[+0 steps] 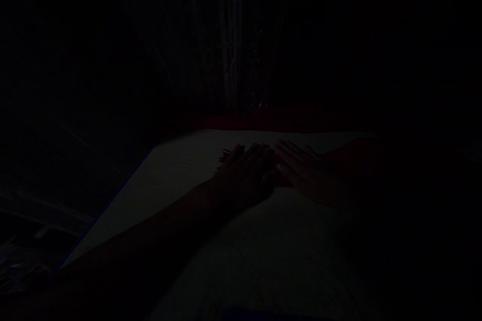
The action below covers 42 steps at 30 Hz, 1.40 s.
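The view is very dark. My left hand (244, 175) lies flat, fingers stretched out, over a red piece (283, 179) on a pale board-like surface (181, 165). Thin, ragged red ends of it stick out past my left thumb; its kind I cannot make out. From the right, my right hand (309, 173) rests with straight fingers on the other side of the same red piece, its fingertips close to my left hand. Most of the red piece is hidden under both hands.
A blue edge (116, 194) runs along the left side of the pale surface. Behind it lies a dark red strip (241, 122), and above that hangs something with faint vertical folds or streaks (231, 35). At the lower left is a crumpled, faintly shiny heap (18, 263).
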Each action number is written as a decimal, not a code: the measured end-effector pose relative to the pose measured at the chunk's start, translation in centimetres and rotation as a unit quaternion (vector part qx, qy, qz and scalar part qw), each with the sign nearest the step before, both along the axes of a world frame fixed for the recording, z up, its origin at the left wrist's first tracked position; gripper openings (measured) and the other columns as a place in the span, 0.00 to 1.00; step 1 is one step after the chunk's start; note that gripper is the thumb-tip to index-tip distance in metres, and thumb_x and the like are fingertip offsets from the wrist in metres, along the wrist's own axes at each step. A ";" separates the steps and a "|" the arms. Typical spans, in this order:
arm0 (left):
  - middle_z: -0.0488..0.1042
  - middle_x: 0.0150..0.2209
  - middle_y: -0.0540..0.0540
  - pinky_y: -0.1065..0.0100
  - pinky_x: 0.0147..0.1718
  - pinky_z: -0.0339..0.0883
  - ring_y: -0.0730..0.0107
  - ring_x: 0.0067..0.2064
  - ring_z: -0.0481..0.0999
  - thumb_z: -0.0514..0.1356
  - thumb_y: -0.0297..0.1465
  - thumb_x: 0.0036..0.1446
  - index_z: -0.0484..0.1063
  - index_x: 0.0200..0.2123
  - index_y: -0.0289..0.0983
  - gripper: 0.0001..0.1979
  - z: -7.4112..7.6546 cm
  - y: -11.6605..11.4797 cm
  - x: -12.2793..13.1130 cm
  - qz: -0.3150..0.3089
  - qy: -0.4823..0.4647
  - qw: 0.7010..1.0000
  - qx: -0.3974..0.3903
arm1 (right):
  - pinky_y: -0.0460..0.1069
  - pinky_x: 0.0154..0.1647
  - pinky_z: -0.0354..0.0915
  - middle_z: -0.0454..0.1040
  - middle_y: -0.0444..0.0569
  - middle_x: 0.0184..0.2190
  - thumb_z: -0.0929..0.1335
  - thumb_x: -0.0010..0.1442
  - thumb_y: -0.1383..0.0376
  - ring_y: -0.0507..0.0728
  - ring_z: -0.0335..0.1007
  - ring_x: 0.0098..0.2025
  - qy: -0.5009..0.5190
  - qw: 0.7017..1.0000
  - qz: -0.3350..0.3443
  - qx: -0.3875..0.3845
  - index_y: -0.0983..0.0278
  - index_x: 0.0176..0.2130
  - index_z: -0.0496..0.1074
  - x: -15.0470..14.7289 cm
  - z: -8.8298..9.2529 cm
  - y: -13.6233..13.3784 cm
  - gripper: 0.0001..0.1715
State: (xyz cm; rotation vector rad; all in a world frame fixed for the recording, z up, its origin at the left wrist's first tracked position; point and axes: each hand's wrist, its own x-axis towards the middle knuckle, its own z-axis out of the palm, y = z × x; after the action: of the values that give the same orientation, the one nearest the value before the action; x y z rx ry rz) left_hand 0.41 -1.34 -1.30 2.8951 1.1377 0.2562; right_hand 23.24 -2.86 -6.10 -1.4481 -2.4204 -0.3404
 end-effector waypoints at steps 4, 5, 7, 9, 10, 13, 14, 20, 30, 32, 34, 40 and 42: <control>0.53 0.74 0.39 0.43 0.72 0.43 0.52 0.76 0.50 0.41 0.42 0.76 0.56 0.72 0.31 0.31 0.6 0.5 -0.6 0.022 0.028 0.999 -0.010 | 0.67 0.75 0.47 0.51 0.49 0.73 0.46 0.75 0.47 0.61 0.46 0.75 0.006 0.999 -0.010 -0.042 0.61 0.73 0.58 0.0 0.3 0.1 0.40; 0.53 0.74 0.39 0.44 0.72 0.43 0.52 0.75 0.50 0.41 0.42 0.76 0.55 0.72 0.31 0.31 0.7 0.5 -0.6 0.024 0.031 0.999 -0.011 | 0.67 0.75 0.47 0.51 0.49 0.73 0.46 0.75 0.46 0.61 0.46 0.75 0.006 0.998 -0.017 -0.054 0.61 0.73 0.58 0.0 0.4 0.2 0.41; 0.53 0.74 0.39 0.45 0.72 0.43 0.53 0.75 0.50 0.40 0.42 0.76 0.55 0.72 0.31 0.31 0.7 0.6 -0.6 0.020 0.033 0.999 -0.008 | 0.68 0.74 0.48 0.51 0.48 0.73 0.46 0.75 0.45 0.61 0.47 0.75 0.004 0.997 -0.029 -0.070 0.60 0.73 0.58 -0.1 0.5 0.3 0.41; 0.53 0.74 0.39 0.45 0.72 0.42 0.53 0.76 0.50 0.40 0.42 0.76 0.55 0.72 0.31 0.30 0.6 0.5 -0.5 0.016 0.034 0.999 -0.001 | 0.70 0.73 0.48 0.51 0.47 0.73 0.45 0.74 0.45 0.61 0.47 0.75 -0.001 0.997 -0.038 -0.073 0.59 0.73 0.57 -0.2 0.8 0.3 0.41; 0.53 0.74 0.39 0.45 0.72 0.42 0.53 0.76 0.50 0.40 0.42 0.76 0.56 0.72 0.32 0.30 0.5 0.5 -0.4 0.017 0.033 0.999 0.001 | 0.71 0.73 0.48 0.50 0.47 0.73 0.45 0.74 0.45 0.62 0.46 0.75 -0.004 0.997 -0.043 -0.071 0.60 0.73 0.57 -0.3 0.9 0.2 0.41; 0.54 0.74 0.38 0.44 0.71 0.43 0.52 0.75 0.51 0.39 0.41 0.75 0.55 0.72 0.31 0.30 0.4 0.5 -0.4 0.017 0.026 1.000 0.002 | 0.72 0.74 0.43 0.50 0.50 0.73 0.46 0.74 0.45 0.63 0.46 0.75 -0.001 0.997 -0.047 -0.053 0.64 0.73 0.57 -0.8 1.4 0.0 0.43; 0.54 0.74 0.38 0.43 0.71 0.44 0.52 0.75 0.52 0.39 0.41 0.75 0.56 0.72 0.31 0.30 0.4 0.5 -0.4 0.013 0.025 1.000 0.002 | 0.71 0.75 0.40 0.50 0.52 0.73 0.46 0.75 0.45 0.62 0.46 0.75 0.000 0.998 -0.041 -0.042 0.65 0.73 0.57 -1.0 1.5 -0.1 0.42; 0.54 0.74 0.37 0.42 0.71 0.42 0.51 0.75 0.51 0.41 0.40 0.74 0.54 0.72 0.29 0.31 0.4 0.6 -0.5 0.009 0.025 1.000 0.002 | 0.67 0.75 0.46 0.49 0.53 0.73 0.46 0.76 0.50 0.62 0.45 0.76 -0.013 0.999 0.005 -0.029 0.67 0.73 0.57 -1.3 0.8 -0.5 0.40; 0.50 0.75 0.39 0.42 0.72 0.40 0.51 0.76 0.47 0.42 0.40 0.75 0.52 0.73 0.29 0.31 0.8 0.5 -0.3 0.025 0.053 0.998 -0.020 | 0.66 0.76 0.45 0.48 0.52 0.74 0.45 0.75 0.45 0.61 0.46 0.76 0.005 0.999 -0.020 -0.044 0.67 0.74 0.55 -1.5 0.7 -0.7 0.44; 0.51 0.75 0.38 0.42 0.72 0.41 0.51 0.76 0.49 0.43 0.39 0.74 0.52 0.73 0.30 0.31 0.8 0.4 -0.3 0.025 0.050 0.998 -0.015 | 0.66 0.77 0.43 0.48 0.52 0.74 0.45 0.75 0.44 0.61 0.45 0.76 0.003 0.999 -0.016 -0.048 0.66 0.74 0.54 -1.5 0.8 -0.8 0.44; 0.52 0.74 0.38 0.42 0.71 0.43 0.51 0.76 0.50 0.42 0.39 0.74 0.53 0.73 0.30 0.30 0.9 0.4 -0.3 0.021 0.046 0.999 -0.007 | 0.67 0.77 0.41 0.48 0.52 0.74 0.45 0.74 0.42 0.62 0.44 0.76 0.002 0.998 -0.018 -0.055 0.65 0.74 0.54 -1.5 1.0 -0.9 0.45; 0.50 0.75 0.38 0.42 0.71 0.43 0.49 0.76 0.49 0.41 0.39 0.76 0.55 0.72 0.30 0.29 1.1 0.2 -0.4 0.016 0.065 0.998 -0.009 | 0.70 0.76 0.37 0.47 0.49 0.74 0.48 0.74 0.41 0.63 0.43 0.76 0.014 0.997 -0.023 -0.072 0.59 0.75 0.52 -1.4 1.2 -0.6 0.43; 0.49 0.75 0.37 0.42 0.71 0.43 0.49 0.76 0.48 0.41 0.39 0.76 0.54 0.73 0.29 0.30 1.2 0.2 -0.4 0.014 0.072 0.997 -0.006 | 0.71 0.76 0.38 0.48 0.49 0.74 0.49 0.73 0.40 0.64 0.44 0.76 0.023 0.996 -0.022 -0.088 0.57 0.75 0.54 -1.3 1.3 -0.4 0.43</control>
State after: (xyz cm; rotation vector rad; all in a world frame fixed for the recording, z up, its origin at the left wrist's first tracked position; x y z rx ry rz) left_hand -0.04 -1.11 -0.11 2.9307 1.1942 0.0424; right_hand 21.95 -3.25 -4.84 -1.5641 -2.4361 -0.1039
